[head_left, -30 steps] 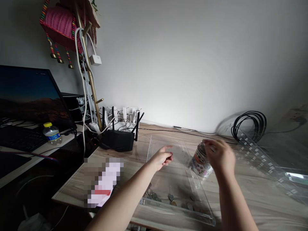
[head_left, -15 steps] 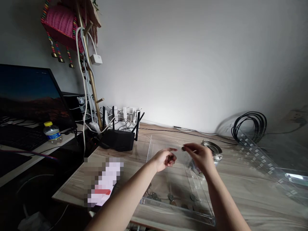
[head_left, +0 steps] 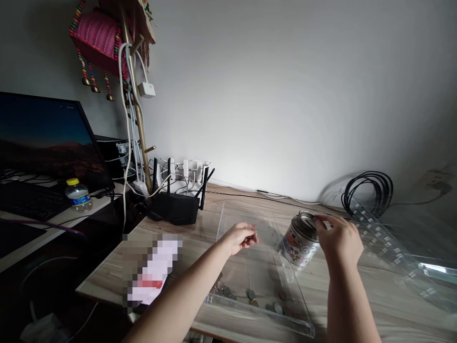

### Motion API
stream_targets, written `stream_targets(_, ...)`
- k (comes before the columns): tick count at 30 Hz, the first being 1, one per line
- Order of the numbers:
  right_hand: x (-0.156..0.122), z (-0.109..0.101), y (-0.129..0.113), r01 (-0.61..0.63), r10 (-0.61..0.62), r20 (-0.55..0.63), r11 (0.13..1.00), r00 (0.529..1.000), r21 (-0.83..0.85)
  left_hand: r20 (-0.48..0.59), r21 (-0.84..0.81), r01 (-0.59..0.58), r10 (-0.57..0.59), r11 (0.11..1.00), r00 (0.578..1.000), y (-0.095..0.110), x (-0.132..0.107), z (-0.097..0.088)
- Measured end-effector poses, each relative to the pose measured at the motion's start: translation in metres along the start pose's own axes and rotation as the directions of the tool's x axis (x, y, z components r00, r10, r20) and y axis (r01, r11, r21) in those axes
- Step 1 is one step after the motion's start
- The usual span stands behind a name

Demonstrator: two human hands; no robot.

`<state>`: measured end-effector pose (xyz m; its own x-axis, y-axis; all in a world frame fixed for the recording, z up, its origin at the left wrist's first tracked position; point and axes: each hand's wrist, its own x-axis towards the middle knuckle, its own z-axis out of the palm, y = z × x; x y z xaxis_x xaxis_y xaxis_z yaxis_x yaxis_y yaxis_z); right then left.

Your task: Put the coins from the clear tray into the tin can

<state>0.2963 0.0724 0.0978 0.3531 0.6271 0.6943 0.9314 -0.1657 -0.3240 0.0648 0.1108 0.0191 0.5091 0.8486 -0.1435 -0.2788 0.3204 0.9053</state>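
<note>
My left hand (head_left: 243, 238) is curled closed over the clear plastic tray, and a coin (head_left: 255, 233) shows at its fingertips. My right hand (head_left: 341, 240) pinches at the top of a printed metal tin (head_left: 302, 240), its fingertips at the lid beside a dark slot. The coin in that pinch is mostly hidden by the fingers. The tin stands upright on the table against the right side of the tray (head_left: 262, 314). Several loose coins (head_left: 251, 294) lie toward the near end of the tray.
A black router (head_left: 174, 208) sits at the table's back left, near a pole hung with cables. A blurred pinkish item (head_left: 157, 271) lies left of my left arm. Coiled black cable (head_left: 367, 193) and a clear plastic piece (head_left: 385, 243) are on the right.
My right hand has moved right with a coin, from beside my left hand to the tin's lid. My left hand's fingers have curled in more. The tin is now more visible.
</note>
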Motion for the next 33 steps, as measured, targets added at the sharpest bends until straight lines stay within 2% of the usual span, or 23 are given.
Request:
stream_targets(1, -0.005, 0.000, -0.008, 0.026, -0.024, -0.028, 0.998, 0.999, 0.052, -0.008, 0.025, -0.036, 0.037, 0.999, 0.999, 0.001, -0.001, 0.001)
stream_targets(2, -0.010, 0.002, -0.018, 0.053, -0.054, 0.013, 0.992, 0.998, 0.118, -0.006, 0.048, -0.081, 0.081, 0.996, 0.997, 0.002, -0.002, 0.002)
stream_targets(3, -0.017, 0.005, -0.029, 0.074, -0.099, 0.121, 0.978, 0.988, 0.196, 0.004, 0.067, -0.130, 0.130, 0.989, 0.992, 0.003, -0.003, 0.003)
stream_targets(4, -0.024, 0.009, -0.040, 0.092, -0.169, 0.262, 0.955, 0.950, 0.282, 0.020, 0.082, -0.179, 0.178, 0.980, 0.984, 0.004, -0.005, 0.005)
stream_targets(6, -0.039, 0.020, -0.061, 0.124, -0.347, 0.459, 0.886, 0.818, 0.447, 0.053, 0.105, -0.256, 0.252, 0.961, 0.966, 0.005, -0.008, 0.009)
stream_targets(7, -0.045, 0.024, -0.069, 0.131, -0.408, 0.491, 0.854, 0.769, 0.504, 0.065, 0.114, -0.277, 0.272, 0.954, 0.960, 0.006, -0.009, 0.010)
stream_targets(9, -0.052, 0.029, -0.080, 0.132, -0.466, 0.489, 0.809, 0.737, 0.573, 0.084, 0.107, -0.283, 0.275, 0.953, 0.958, 0.005, -0.009, 0.012)
stream_targets(10, -0.052, 0.028, -0.080, 0.127, -0.466, 0.473, 0.800, 0.748, 0.587, 0.098, 0.083, -0.266, 0.258, 0.960, 0.961, 0.005, -0.009, 0.012)
stream_targets(11, -0.050, 0.026, -0.078, 0.121, -0.439, 0.445, 0.804, 0.780, 0.582, 0.114, 0.043, -0.239, 0.233, 0.970, 0.966, 0.005, -0.008, 0.012)
stream_targets(12, -0.046, 0.022, -0.072, 0.115, -0.384, 0.400, 0.826, 0.832, 0.552, 0.125, -0.009, -0.205, 0.204, 0.979, 0.971, 0.005, -0.007, 0.012)
stream_targets(14, -0.033, 0.012, -0.053, 0.081, -0.192, 0.251, 0.915, 0.949, 0.394, 0.087, -0.116, -0.137, 0.148, 0.984, 0.985, 0.005, -0.005, 0.010)
stream_targets(15, -0.025, 0.006, -0.041, 0.039, -0.088, 0.162, 0.959, 0.983, 0.280, 0.034, -0.159, -0.107, 0.114, 0.981, 0.993, 0.005, -0.003, 0.008)
stream_targets(16, -0.016, 0.002, -0.028, -0.011, -0.003, 0.088, 0.986, 0.996, 0.164, -0.027, -0.192, -0.081, 0.077, 0.978, 0.997, 0.004, -0.002, 0.007)
stream_targets(18, -0.002, -0.003, -0.004, -0.093, 0.092, 0.057, 0.996, 0.994, 0.004, -0.105, -0.229, -0.032, 0.008, 0.973, 0.994, 0.003, 0.000, 0.005)
stream_targets(21, 0.010, -0.002, 0.016, -0.146, 0.154, 0.192, 0.988, 0.969, -0.056, -0.056, -0.236, 0.007, -0.021, 0.972, 0.998, 0.000, 0.001, 0.003)
stream_targets(23, 0.010, 0.000, 0.017, -0.145, 0.159, 0.226, 0.986, 0.961, -0.079, -0.027, -0.220, 0.003, -0.010, 0.976, 1.000, -0.001, 0.000, 0.003)
stream_targets(26, 0.002, 0.004, 0.002, -0.009, 0.014, 0.079, 0.998, 0.997, -0.060, -0.063, -0.182, -0.021, 0.010, 0.983, 0.998, 0.002, -0.003, 0.004)
stream_targets(28, -0.007, 0.007, -0.014, 0.121, -0.120, -0.009, 0.993, 0.993, 0.015, -0.092, -0.147, -0.035, 0.022, 0.988, 0.996, 0.004, -0.005, 0.004)
stream_targets(29, -0.012, 0.010, -0.023, 0.168, -0.168, -0.007, 0.984, 0.986, 0.065, -0.100, -0.127, -0.041, 0.028, 0.991, 0.995, 0.005, -0.005, 0.005)
stream_targets(31, -0.024, 0.017, -0.041, 0.212, -0.242, 0.145, 0.958, 0.959, 0.193, -0.091, -0.085, -0.063, 0.055, 0.994, 0.994, 0.005, -0.006, 0.006)
stream_targets(32, -0.030, 0.022, -0.050, 0.224, -0.295, 0.266, 0.937, 0.918, 0.267, -0.081, -0.062, -0.084, 0.079, 0.995, 0.994, 0.004, -0.006, 0.006)
stream_targets(33, -0.036, 0.026, -0.059, 0.231, -0.359, 0.383, 0.911, 0.851, 0.342, -0.072, -0.039, -0.109, 0.106, 0.993, 0.992, 0.003, -0.005, 0.006)
